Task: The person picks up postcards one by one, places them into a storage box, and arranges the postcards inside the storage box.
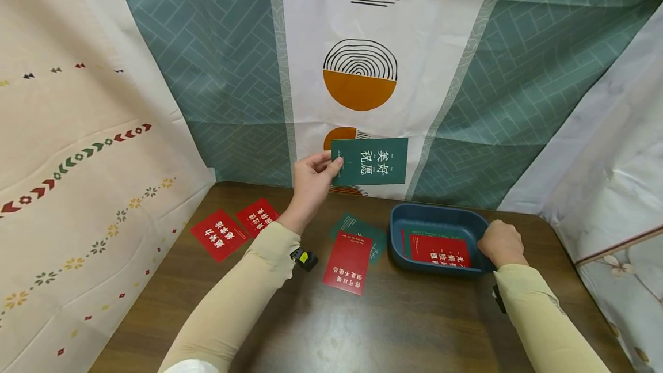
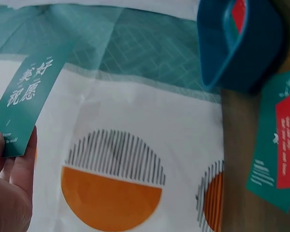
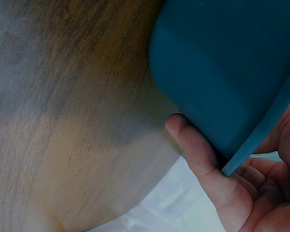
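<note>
My left hand (image 1: 312, 186) pinches a green card (image 1: 393, 160) with white Chinese characters by its left end. The card is held up above the table, in front of the hanging cloth; the left wrist view shows thumb and fingers on the end of the same card (image 2: 43, 82). At the right, my right hand (image 1: 501, 244) grips the end of a dark blue tray (image 1: 440, 270). In the right wrist view, fingers (image 3: 195, 147) lie along the outside of the tray wall (image 3: 222, 63). Inside the tray lie a red card (image 1: 450, 246) and some green ones, partly covered.
Left of the tray, a red card (image 1: 348, 263) overlaps a green card (image 1: 380, 235) on the brown wooden table (image 1: 404, 327). Two more red cards, one nearer (image 1: 220, 236) and one farther (image 1: 255, 214), lie at the left. Patterned cloth (image 1: 233, 73) hangs behind the table.
</note>
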`<move>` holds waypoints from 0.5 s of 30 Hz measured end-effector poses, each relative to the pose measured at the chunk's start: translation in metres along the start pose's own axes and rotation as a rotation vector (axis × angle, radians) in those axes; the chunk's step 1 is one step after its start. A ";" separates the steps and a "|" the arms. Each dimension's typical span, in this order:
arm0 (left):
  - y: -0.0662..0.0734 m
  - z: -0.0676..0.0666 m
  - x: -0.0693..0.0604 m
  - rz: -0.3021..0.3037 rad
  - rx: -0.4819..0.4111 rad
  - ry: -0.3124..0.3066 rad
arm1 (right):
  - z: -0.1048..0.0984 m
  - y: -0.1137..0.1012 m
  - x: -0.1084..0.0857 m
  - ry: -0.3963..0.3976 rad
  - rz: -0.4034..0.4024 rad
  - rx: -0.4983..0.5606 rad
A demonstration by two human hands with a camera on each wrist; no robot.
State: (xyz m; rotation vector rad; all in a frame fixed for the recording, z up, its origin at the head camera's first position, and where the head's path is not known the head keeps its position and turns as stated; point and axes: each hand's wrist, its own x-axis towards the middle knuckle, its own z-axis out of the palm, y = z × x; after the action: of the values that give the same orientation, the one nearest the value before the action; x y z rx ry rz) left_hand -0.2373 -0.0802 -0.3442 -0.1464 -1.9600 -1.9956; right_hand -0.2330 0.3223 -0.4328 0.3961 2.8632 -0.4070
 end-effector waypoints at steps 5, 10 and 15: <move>0.010 0.012 0.001 0.045 -0.022 -0.022 | 0.000 -0.001 0.000 -0.002 -0.001 0.002; 0.013 0.023 0.002 0.078 -0.055 -0.035 | -0.002 -0.003 -0.001 -0.001 -0.004 -0.002; 0.014 0.035 0.001 0.075 -0.080 -0.056 | -0.001 -0.001 -0.002 0.005 0.000 -0.006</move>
State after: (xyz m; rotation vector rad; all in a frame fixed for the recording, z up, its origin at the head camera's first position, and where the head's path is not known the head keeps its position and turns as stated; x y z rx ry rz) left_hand -0.2401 -0.0458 -0.3294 -0.2937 -1.8795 -2.0436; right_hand -0.2316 0.3208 -0.4315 0.3961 2.8688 -0.3975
